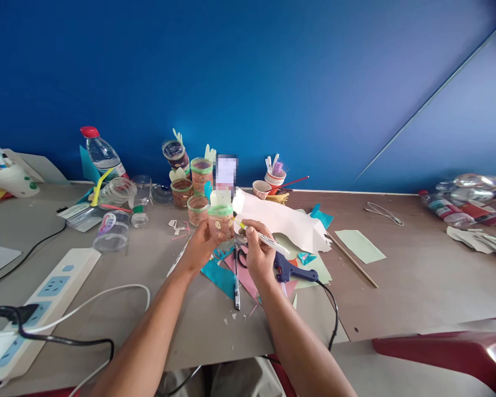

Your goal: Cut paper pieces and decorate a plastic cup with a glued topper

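Observation:
My left hand is closed around a clear cup wrapped in brown with a green rim, held upright above the table. Two pale oval shapes with marks sit on its front, and pale paper rises from its back. In my right hand is a white marker with a yellow end, its tip close to the right side of the cup. A second white pen shows beside my left wrist; whether that hand touches it I cannot tell. Just behind stand similar brown-wrapped cups with pale paper pieces on top.
A blue glue gun lies right of my right hand, its cord running off the front edge. Under my hands are paper scraps and a black pen. At left are a power strip, plastic cups and a bottle. White paper spreads behind.

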`<state>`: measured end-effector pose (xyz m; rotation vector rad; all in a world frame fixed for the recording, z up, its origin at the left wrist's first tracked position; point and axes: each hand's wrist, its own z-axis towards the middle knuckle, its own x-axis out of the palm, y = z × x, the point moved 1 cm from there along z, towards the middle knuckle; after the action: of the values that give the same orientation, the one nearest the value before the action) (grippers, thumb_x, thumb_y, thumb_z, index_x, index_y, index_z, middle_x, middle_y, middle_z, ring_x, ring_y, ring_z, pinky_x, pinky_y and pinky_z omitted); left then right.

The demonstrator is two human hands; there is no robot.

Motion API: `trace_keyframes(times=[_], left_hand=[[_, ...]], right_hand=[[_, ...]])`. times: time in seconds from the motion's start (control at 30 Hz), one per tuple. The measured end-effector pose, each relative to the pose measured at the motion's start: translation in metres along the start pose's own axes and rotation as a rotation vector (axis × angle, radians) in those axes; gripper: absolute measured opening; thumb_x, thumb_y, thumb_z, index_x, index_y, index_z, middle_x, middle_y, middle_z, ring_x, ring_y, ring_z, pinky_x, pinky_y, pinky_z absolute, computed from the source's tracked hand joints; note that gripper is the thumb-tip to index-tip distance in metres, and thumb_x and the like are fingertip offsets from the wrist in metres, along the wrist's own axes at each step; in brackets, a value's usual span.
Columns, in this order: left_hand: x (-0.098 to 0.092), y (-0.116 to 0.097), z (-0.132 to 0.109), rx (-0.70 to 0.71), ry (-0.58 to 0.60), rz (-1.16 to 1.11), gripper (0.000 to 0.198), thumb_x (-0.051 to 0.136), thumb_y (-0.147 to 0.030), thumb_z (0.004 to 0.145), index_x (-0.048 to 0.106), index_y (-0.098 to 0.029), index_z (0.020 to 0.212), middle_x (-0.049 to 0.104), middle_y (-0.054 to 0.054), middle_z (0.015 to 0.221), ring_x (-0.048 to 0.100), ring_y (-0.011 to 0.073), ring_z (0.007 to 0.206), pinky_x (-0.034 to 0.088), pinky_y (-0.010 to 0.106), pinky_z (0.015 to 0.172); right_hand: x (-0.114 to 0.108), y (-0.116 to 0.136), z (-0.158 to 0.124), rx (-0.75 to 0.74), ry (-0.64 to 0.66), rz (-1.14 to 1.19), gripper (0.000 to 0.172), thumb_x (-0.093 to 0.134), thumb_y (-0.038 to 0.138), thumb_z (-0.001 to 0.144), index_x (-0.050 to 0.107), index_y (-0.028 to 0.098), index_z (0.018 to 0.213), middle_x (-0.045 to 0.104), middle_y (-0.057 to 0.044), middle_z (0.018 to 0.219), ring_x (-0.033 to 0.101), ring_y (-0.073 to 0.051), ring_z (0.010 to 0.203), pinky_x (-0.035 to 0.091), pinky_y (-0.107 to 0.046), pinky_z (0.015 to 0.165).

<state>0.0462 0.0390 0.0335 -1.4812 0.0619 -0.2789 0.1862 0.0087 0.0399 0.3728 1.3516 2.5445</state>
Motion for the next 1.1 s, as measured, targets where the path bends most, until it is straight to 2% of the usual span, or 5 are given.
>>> trace_keyframes(times=[0.27,0.47,0.7,0.87,1.1], left_hand=[[-0.002,0.002,0.0,0.004,-0.002,0.001,0.061,0.07,-0.053,0.074,0.058,-0.017,0.121,0.061,0.015,0.129,0.053,0.0326,0.123,0.04,0.047,0.103],[-0.003,0.003,0.0,0.003,-0.037,0.06,0.054,0.07,-0.052,0.074,0.058,-0.017,0.113,0.064,0.014,0.123,0.056,0.0314,0.119,0.042,0.046,0.1],[0.0,-0.002,-0.001,-0.024,-0.062,0.097,0.055,0.073,-0.051,0.07,0.059,-0.017,0.11,0.066,0.013,0.119,0.058,0.031,0.117,0.044,0.043,0.097],[0.002,-0.005,-0.002,-0.01,-0.048,0.022,0.058,0.073,-0.052,0.068,0.06,-0.017,0.112,0.066,0.014,0.12,0.057,0.0317,0.118,0.044,0.045,0.098],[0.0,-0.001,-0.002,-0.011,-0.003,-0.015,0.056,0.069,-0.048,0.076,0.058,-0.016,0.12,0.062,0.016,0.126,0.056,0.031,0.119,0.041,0.049,0.102]], right_hand=[[-0.002,-0.007,-0.002,0.088,-0.063,0.087,0.024,0.053,0.038,0.09,0.069,0.019,0.092,0.068,-0.005,0.091,0.062,-0.018,0.082,0.049,-0.032,0.075],[-0.001,0.001,-0.002,-0.002,0.031,0.029,0.022,0.053,0.034,0.09,0.069,0.02,0.091,0.067,-0.003,0.083,0.06,-0.016,0.075,0.048,-0.03,0.07],[-0.001,0.004,-0.001,-0.047,0.041,-0.034,0.021,0.052,0.032,0.091,0.069,0.02,0.091,0.064,-0.001,0.077,0.058,-0.016,0.072,0.047,-0.03,0.068],[-0.001,0.001,0.001,-0.01,0.003,-0.006,0.021,0.052,0.032,0.091,0.07,0.02,0.091,0.066,-0.002,0.084,0.06,-0.016,0.076,0.048,-0.029,0.069],[-0.001,-0.003,0.0,0.062,-0.001,0.012,0.024,0.053,0.036,0.091,0.07,0.019,0.092,0.067,-0.004,0.086,0.061,-0.017,0.078,0.049,-0.031,0.073]])
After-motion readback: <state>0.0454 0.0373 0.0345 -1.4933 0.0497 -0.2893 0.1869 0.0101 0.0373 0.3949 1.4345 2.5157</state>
